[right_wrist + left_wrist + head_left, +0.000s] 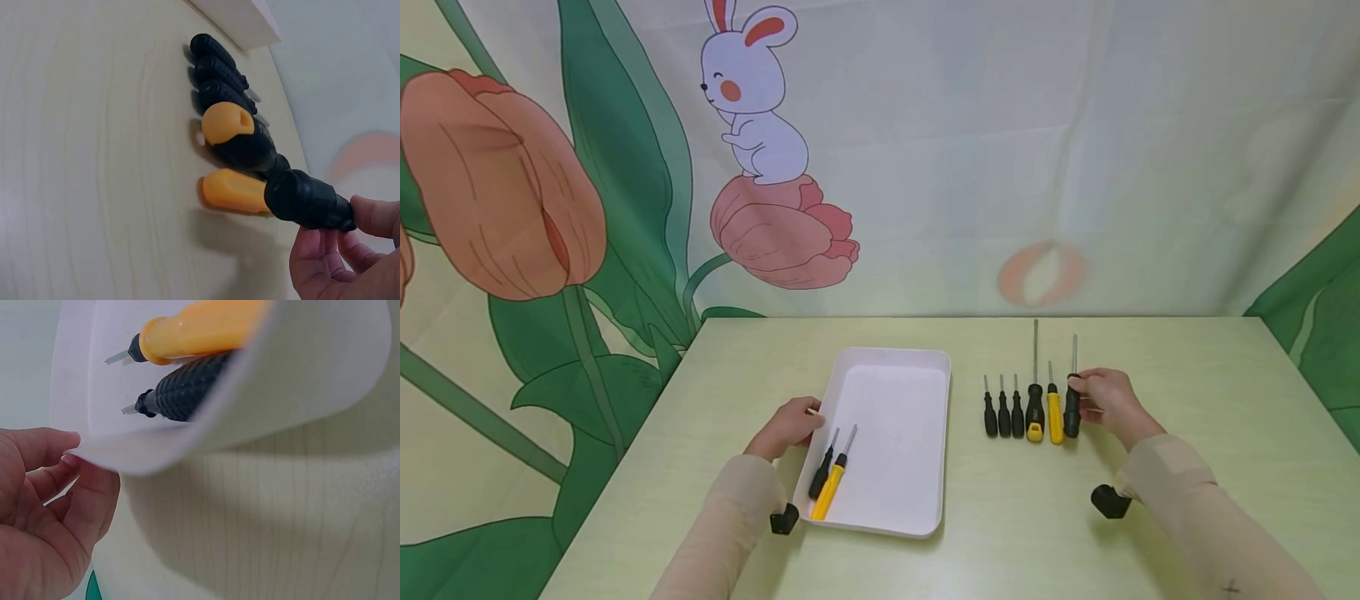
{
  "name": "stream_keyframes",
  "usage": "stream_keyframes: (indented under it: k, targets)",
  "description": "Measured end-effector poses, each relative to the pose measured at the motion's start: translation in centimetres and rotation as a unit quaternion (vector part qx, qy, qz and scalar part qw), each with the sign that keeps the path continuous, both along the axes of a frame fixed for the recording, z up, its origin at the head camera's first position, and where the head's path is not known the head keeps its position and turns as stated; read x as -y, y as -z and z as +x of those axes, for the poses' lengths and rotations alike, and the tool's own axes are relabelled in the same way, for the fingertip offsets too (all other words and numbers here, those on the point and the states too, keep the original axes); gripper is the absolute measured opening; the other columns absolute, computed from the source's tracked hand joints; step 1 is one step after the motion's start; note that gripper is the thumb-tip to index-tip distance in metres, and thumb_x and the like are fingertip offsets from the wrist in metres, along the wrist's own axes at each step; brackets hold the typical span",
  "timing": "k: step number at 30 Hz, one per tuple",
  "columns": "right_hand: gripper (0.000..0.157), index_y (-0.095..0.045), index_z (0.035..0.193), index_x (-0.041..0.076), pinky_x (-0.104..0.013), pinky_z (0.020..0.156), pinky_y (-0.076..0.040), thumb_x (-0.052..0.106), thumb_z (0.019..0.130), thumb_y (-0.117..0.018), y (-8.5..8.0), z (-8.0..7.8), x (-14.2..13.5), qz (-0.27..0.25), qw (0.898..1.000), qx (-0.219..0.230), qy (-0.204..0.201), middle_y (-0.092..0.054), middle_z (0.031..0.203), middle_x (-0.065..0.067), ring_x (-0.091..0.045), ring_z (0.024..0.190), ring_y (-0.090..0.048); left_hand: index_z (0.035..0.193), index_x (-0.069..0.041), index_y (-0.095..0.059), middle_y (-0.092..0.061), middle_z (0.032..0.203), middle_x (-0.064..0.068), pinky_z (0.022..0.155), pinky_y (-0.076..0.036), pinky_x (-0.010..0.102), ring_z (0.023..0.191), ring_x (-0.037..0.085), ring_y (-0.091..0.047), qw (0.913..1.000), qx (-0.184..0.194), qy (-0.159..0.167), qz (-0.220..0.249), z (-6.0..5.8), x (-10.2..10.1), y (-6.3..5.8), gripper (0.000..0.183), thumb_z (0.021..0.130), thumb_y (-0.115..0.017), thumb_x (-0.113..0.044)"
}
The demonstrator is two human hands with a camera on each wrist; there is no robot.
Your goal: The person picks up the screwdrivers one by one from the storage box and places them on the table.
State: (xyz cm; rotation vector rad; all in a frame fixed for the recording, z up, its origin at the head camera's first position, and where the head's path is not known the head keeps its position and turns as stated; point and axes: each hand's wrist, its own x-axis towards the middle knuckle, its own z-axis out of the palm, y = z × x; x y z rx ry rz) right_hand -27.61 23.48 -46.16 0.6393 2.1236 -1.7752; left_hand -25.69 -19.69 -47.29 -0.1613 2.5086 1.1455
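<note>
My left hand [792, 423] pinches the left rim of a white tray [898, 442] between thumb and fingers. Inside the tray's near left corner lie a black-handled screwdriver [822, 477] and a yellow-handled screwdriver [831, 492], side by side. My right hand [1111, 400] grips a larger black screwdriver [1072, 408] by its handle, tip pointing away from me. In the right wrist view that handle [306, 200] appears raised above the table. Just left of it lies a yellow screwdriver [1055, 417], then a long black-and-yellow screwdriver [1035, 408].
Three small black screwdrivers [1003, 417] continue the row to the left, between the long one and the tray. The pale wooden table [1000, 517] ends at a printed curtain [940, 167] behind. A black wrist camera [1109, 502] hangs below the right sleeve.
</note>
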Motion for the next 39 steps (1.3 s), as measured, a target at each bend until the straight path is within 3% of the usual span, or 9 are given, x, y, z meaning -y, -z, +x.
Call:
stream_keyframes:
  k: [14,23,31,35,39]
  targets:
    - [0.037,-0.041,0.121,-0.004,-0.024,0.060,-0.045,0.014,0.089,-0.048,1.4,-0.1,-0.4,0.053,0.998,0.022,-0.004,-0.051,0.085,-0.003,-0.013,0.067,-0.048,0.115,0.005,-0.048,-0.056,0.100,0.018,0.069,-0.050,0.034,0.073,0.020,-0.057,1.0000,0.000,0.002,-0.002,-0.2,0.2,0.3,0.031,0.088,-0.047,-0.009]
    - [0.035,-0.043,0.116,-0.006,-0.026,0.054,-0.046,0.011,0.086,-0.051,2.4,-0.2,-0.4,0.065,0.998,0.010,-0.003,-0.053,0.074,-0.001,-0.010,0.059,-0.050,0.116,0.005,-0.048,-0.056,0.104,0.020,0.069,-0.050,0.035,0.078,0.024,-0.058,1.0000,0.003,-0.001,-0.001,0.0,0.0,0.0,0.031,0.088,-0.047,-0.009]
    - [0.032,-0.047,0.113,-0.007,-0.025,0.052,-0.046,0.011,0.087,-0.049,2.5,-0.6,0.1,0.123,0.992,0.015,-0.009,-0.052,0.085,-0.009,-0.012,0.061,-0.048,0.111,0.000,-0.051,-0.058,0.097,0.015,0.064,-0.050,0.032,0.071,0.021,-0.058,0.9998,-0.004,0.018,0.000,-1.0,1.0,1.7,0.029,0.088,-0.050,-0.017]
    - [0.031,-0.049,0.110,-0.008,-0.022,0.049,-0.044,0.011,0.086,-0.049,2.4,-0.7,0.3,0.160,0.987,0.011,-0.020,-0.051,0.089,-0.013,-0.014,0.063,-0.049,0.113,0.001,-0.051,-0.057,0.101,0.017,0.066,-0.050,0.033,0.073,0.022,-0.058,0.9999,0.007,-0.005,-0.010,-0.5,0.4,0.8,0.028,0.088,-0.048,-0.012]
    - [0.030,-0.051,0.107,-0.010,-0.025,0.050,-0.045,0.011,0.084,-0.052,2.2,-0.6,0.4,0.184,0.982,0.000,-0.036,-0.053,0.089,-0.016,-0.015,0.061,-0.050,0.114,0.003,-0.050,-0.057,0.101,0.018,0.065,-0.050,0.032,0.071,0.021,-0.057,0.9999,0.001,-0.005,-0.016,-0.1,0.0,0.2,0.029,0.089,-0.046,-0.011]
